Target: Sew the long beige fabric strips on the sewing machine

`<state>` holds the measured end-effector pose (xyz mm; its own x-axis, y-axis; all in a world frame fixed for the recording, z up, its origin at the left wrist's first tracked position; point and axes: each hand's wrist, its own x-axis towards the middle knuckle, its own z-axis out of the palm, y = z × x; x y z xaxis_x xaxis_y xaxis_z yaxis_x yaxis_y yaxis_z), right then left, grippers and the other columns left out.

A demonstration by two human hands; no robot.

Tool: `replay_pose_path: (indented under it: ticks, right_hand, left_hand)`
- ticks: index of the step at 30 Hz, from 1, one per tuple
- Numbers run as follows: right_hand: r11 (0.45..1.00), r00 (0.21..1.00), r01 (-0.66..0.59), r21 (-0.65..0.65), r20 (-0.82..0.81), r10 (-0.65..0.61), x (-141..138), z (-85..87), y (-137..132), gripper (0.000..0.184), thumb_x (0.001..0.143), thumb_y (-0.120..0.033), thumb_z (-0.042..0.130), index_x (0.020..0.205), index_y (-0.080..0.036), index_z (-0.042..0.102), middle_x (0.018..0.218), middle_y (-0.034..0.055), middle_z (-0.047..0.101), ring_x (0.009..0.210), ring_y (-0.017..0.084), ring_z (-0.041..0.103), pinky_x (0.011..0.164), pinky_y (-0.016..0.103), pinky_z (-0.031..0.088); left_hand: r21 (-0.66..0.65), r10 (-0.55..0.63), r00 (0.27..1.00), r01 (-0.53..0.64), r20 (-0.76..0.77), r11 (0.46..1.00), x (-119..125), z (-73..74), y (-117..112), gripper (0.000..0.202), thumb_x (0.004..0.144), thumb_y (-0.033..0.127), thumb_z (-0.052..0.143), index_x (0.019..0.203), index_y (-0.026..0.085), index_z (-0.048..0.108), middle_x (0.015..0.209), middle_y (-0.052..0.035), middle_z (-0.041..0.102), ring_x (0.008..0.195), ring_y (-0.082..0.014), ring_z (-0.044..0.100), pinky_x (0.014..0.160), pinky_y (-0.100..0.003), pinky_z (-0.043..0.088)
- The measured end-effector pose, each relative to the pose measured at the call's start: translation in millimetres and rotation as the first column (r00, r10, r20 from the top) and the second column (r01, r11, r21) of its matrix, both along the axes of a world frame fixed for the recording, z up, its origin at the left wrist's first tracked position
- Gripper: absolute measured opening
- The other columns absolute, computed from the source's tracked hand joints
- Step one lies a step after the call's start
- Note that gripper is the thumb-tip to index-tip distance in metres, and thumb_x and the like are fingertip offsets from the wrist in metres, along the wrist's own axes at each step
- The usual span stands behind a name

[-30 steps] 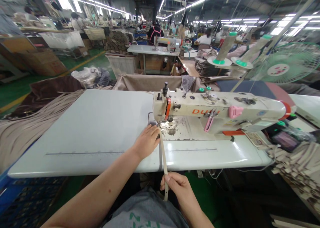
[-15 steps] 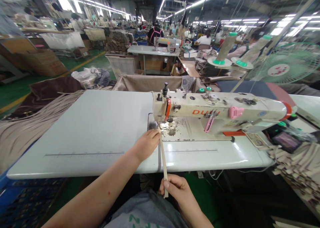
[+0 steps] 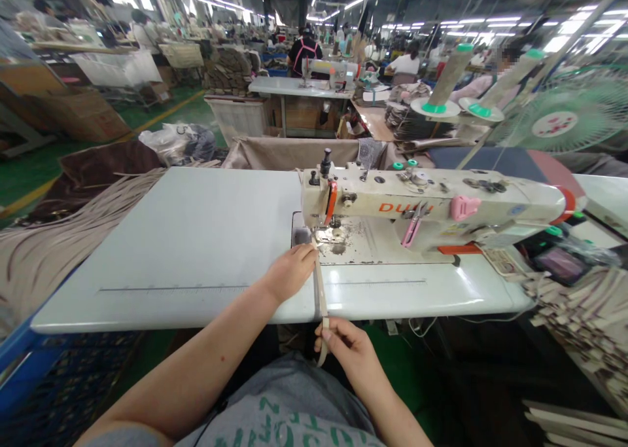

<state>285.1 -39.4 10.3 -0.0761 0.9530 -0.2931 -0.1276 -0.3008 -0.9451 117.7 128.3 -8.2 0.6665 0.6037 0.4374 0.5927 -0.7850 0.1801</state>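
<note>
A narrow beige strap (image 3: 321,290) runs from the needle area of the white sewing machine (image 3: 432,205) back over the front edge of the white table (image 3: 196,237). My left hand (image 3: 292,271) rests on the table just left of the needle, its fingers curled against the strap's upper end. My right hand (image 3: 350,350) hangs below the table edge and pinches the strap's lower end, which bends under the fingers.
Long beige strips (image 3: 53,244) drape off the table's left side. A stack of cut beige pieces (image 3: 583,316) lies at the right. Two thread cones (image 3: 441,93) and a green fan (image 3: 564,116) stand behind the machine. Other workers sit at machines far back.
The strap has fed toward the needle, so less of it hangs below the edge. My right hand rose closer to the table. The camera tilted down a little.
</note>
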Motion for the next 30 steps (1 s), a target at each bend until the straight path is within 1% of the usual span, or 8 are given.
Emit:
replay_pose_path:
  ticks: [3, 8, 16, 23, 26, 30]
  right_hand:
    - [1.0, 1.0, 0.001, -0.01, 0.002, -0.001, 0.2, 3.5, -1.5, 0.04, 0.085, -0.057, 0.074, 0.079, -0.017, 0.077, 0.068, 0.0023, 0.071, 0.062, 0.015, 0.06, 0.064, 0.027, 0.05]
    - [0.999, 1.0, 0.002, -0.047, -0.023, -0.003, 1.0, 2.2, -3.7, 0.039, 0.085, -0.055, 0.075, 0.078, -0.017, 0.077, 0.068, 0.0027, 0.072, 0.062, 0.015, 0.061, 0.064, 0.027, 0.05]
    - [0.998, 0.999, 0.019, -0.056, -0.031, -0.021, -0.3, 3.3, -4.3, 0.036, 0.086, -0.053, 0.075, 0.078, -0.017, 0.077, 0.069, 0.003, 0.072, 0.064, 0.017, 0.061, 0.066, 0.028, 0.049]
    - [0.998, 0.999, 0.027, -0.05, -0.038, -0.029, -0.1, 2.3, -3.2, 0.038, 0.087, -0.053, 0.074, 0.076, -0.017, 0.077, 0.067, 0.0027, 0.071, 0.063, 0.015, 0.059, 0.066, 0.028, 0.047]
    - [0.998, 0.999, 0.03, -0.05, -0.043, -0.032, -0.3, 2.0, -3.0, 0.038, 0.087, -0.053, 0.074, 0.075, -0.017, 0.077, 0.067, 0.0028, 0.071, 0.062, 0.015, 0.059, 0.066, 0.027, 0.047]
    - [0.998, 0.998, 0.03, -0.049, -0.045, -0.032, -0.3, 0.4, -2.7, 0.039, 0.087, -0.053, 0.074, 0.073, -0.017, 0.078, 0.066, 0.003, 0.07, 0.062, 0.015, 0.058, 0.065, 0.027, 0.046]
  left_hand:
    - [-0.008, 0.016, 1.0, -0.016, 0.007, 1.0, -0.4, 0.1, -0.2, 0.019, 0.1, 0.018, 0.047, 0.112, 0.019, 0.061, 0.118, -0.0112, 0.066, 0.113, -0.0244, 0.066, 0.103, -0.041, 0.055]
    - [-0.031, 0.028, 1.0, -0.028, 0.003, 0.999, 0.0, -1.4, -0.1, 0.019, 0.099, 0.017, 0.048, 0.115, 0.018, 0.059, 0.12, -0.0119, 0.065, 0.115, -0.0244, 0.065, 0.105, -0.04, 0.054]
    - [0.01, 0.038, 0.999, -0.038, -0.007, 0.999, -0.2, -0.1, -1.1, 0.017, 0.099, 0.018, 0.049, 0.113, 0.018, 0.059, 0.121, -0.0116, 0.065, 0.114, -0.0241, 0.066, 0.104, -0.039, 0.055]
    - [0.016, 0.013, 1.0, -0.013, -0.025, 1.0, 0.7, 3.5, -0.7, 0.015, 0.098, 0.016, 0.05, 0.109, 0.017, 0.061, 0.117, -0.0119, 0.066, 0.111, -0.0242, 0.066, 0.101, -0.04, 0.056]
    - [0.036, 0.015, 1.0, -0.015, -0.019, 0.999, 0.9, 4.9, -1.0, 0.014, 0.098, 0.017, 0.051, 0.108, 0.017, 0.061, 0.117, -0.0118, 0.066, 0.109, -0.0237, 0.067, 0.1, -0.039, 0.056]
    - [0.042, -0.011, 1.0, 0.011, -0.012, 0.999, 1.4, 5.2, -0.8, 0.014, 0.099, 0.016, 0.05, 0.107, 0.018, 0.06, 0.115, -0.0106, 0.066, 0.109, -0.0229, 0.066, 0.101, -0.038, 0.056]
